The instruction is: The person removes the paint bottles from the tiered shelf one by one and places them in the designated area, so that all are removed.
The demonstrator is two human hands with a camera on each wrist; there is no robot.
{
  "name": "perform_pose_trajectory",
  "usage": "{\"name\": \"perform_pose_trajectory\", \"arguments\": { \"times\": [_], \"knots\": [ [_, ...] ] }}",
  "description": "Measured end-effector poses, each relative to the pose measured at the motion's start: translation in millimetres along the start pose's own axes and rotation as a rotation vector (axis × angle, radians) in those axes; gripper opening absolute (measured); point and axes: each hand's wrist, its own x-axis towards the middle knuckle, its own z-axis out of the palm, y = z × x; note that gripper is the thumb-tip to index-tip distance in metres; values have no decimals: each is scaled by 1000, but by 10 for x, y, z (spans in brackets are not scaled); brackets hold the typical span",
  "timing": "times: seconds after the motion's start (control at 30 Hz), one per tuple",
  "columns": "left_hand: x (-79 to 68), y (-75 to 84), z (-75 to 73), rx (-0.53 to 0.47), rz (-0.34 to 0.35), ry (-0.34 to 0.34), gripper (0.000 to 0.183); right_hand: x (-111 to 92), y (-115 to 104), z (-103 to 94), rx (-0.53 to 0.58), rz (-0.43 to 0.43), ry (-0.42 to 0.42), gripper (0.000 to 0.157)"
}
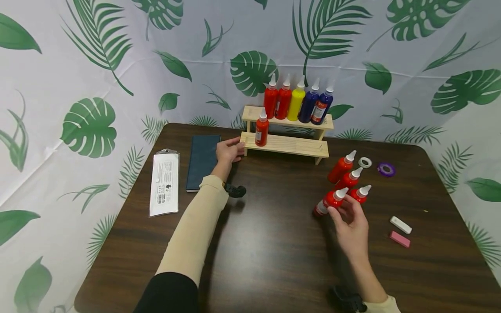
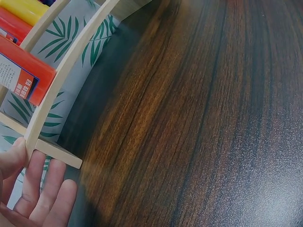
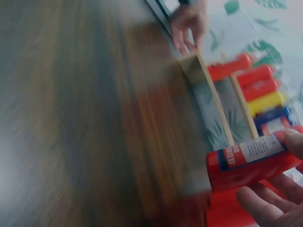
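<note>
My right hand [image 1: 353, 228] grips a red paint bottle [image 1: 328, 202] with a white nozzle, tilted. In the right wrist view its label [image 3: 255, 150] faces up. Beside it stand several more red bottles [image 1: 339, 169]. My left hand [image 1: 230, 151] pinches the left end of the two-step wooden rack [image 1: 289, 145], thumb [image 2: 13, 158] on the board's end and fingers below. One red bottle [image 1: 262, 129] stands on the lower step at the left. Along the upper step are two red bottles [image 1: 277, 102], a yellow bottle [image 1: 296, 104] and two dark blue bottles [image 1: 315, 106].
Left of my left hand lie a dark blue notebook [image 1: 202, 158] and a white package [image 1: 164, 183]. At the right are a white tape roll [image 1: 365, 162], a purple tape roll [image 1: 386, 169], a white block [image 1: 401, 225] and a pink block [image 1: 399, 239]. A leaf-print cloth [image 1: 219, 56] hangs behind.
</note>
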Motion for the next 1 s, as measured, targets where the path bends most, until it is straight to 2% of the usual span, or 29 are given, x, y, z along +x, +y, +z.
{"name": "perform_pose_trajectory", "arguments": {
  "times": [0.23,0.43,0.57,1.0],
  "knots": [
    [-10,-4,0,0,-7,3,30,-231,345,-366,-161,46,138,50],
    [8,-4,17,4,-5,1,31,-256,503,-515,-214,58,195,49],
    [9,-2,34,8,-4,1,31,-214,537,-546,-211,65,198,48],
    [3,-18,45,5,2,-3,31,-171,529,-564,-217,127,128,52]
  ]
}}
